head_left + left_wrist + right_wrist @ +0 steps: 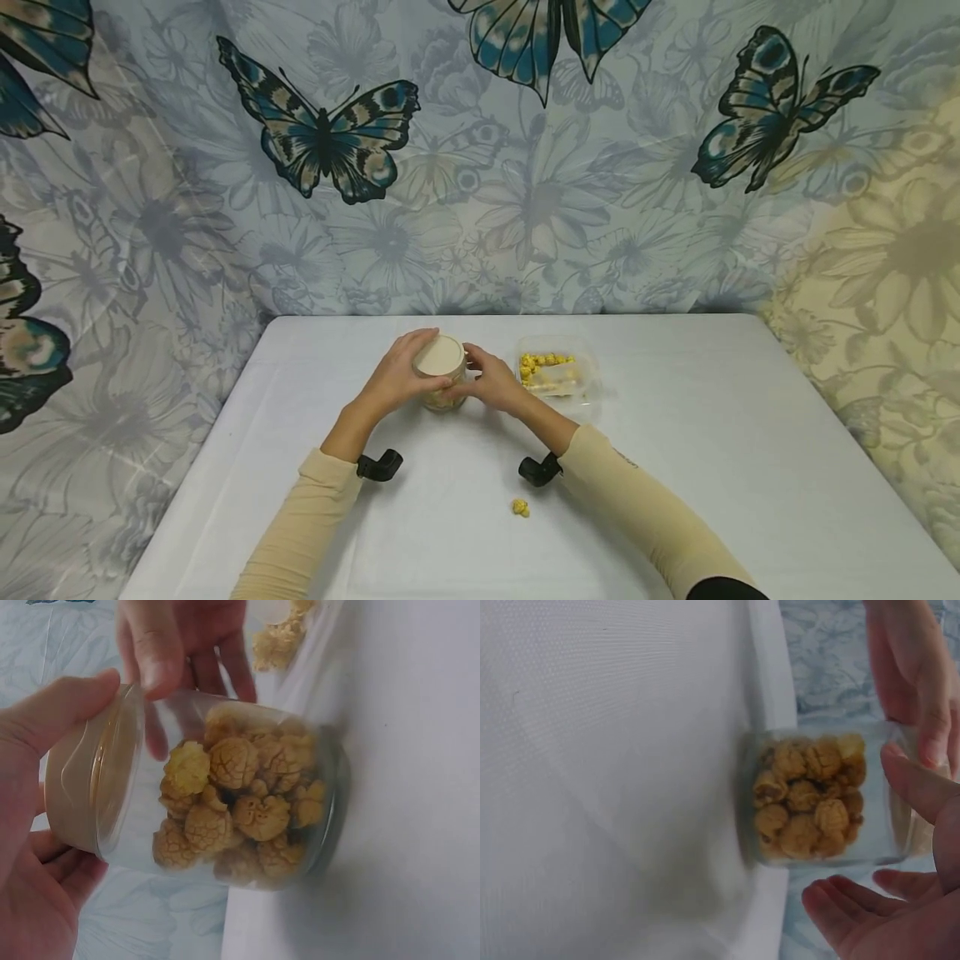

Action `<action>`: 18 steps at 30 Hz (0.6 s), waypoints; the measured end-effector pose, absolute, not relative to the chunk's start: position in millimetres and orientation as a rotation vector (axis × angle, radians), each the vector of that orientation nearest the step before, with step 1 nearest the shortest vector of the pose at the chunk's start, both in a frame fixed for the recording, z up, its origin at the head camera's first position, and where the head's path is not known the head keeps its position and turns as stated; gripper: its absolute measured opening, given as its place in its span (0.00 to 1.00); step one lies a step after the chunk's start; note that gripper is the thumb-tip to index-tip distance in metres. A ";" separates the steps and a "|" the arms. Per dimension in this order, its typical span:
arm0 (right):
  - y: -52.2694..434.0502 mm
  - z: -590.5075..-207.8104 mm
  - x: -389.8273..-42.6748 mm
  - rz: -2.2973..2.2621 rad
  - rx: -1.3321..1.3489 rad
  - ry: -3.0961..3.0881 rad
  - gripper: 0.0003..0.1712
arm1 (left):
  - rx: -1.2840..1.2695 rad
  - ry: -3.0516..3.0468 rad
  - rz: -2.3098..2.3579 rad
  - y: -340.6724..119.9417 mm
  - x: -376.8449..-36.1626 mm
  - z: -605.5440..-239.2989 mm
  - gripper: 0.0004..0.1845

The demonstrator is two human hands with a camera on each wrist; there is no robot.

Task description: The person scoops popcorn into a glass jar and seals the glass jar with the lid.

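A clear jar [180, 859] of caramel-coloured popcorn [247, 814], with one yellow piece among it, stands upright with its beige lid [439, 356] on top. My left hand [397, 375] grips the lid from the left, thumb and fingers around its rim. At the jar's right side is my right hand [491, 383]. Its thumb [911, 776] lies at the glass just below the lid, while its fingers [855, 904] extend along the other side with a gap from the glass. Whether the jar's base touches the table cannot be told.
Right of the jar sits a clear plastic container [588, 383] holding yellow popcorn [543, 363]. One loose yellow popcorn piece [520, 507] lies near the front of the white-covered table [712, 467]. Butterfly-patterned cloth [450, 208] hangs behind.
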State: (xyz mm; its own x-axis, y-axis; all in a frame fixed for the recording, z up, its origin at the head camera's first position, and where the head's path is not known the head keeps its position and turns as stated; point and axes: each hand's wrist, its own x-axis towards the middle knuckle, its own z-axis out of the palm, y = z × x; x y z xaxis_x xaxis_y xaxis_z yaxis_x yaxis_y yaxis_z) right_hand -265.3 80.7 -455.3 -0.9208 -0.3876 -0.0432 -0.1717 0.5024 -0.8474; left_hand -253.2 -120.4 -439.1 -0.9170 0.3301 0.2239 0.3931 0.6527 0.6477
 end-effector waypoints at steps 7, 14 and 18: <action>98.8 -441.6 -262.4 -1.318 -0.445 2.612 0.47 | -0.523 -2.770 -1.151 -119.5 -247.0 -439.5 0.48; 129.7 -423.6 -253.4 -1.151 -0.456 2.804 0.47 | -0.409 -2.717 -1.081 -122.7 -239.6 -438.6 0.48; 150.0 -416.5 -247.8 -1.016 -0.466 2.902 0.48 | -0.375 -2.693 -1.010 -127.1 -235.6 -441.1 0.48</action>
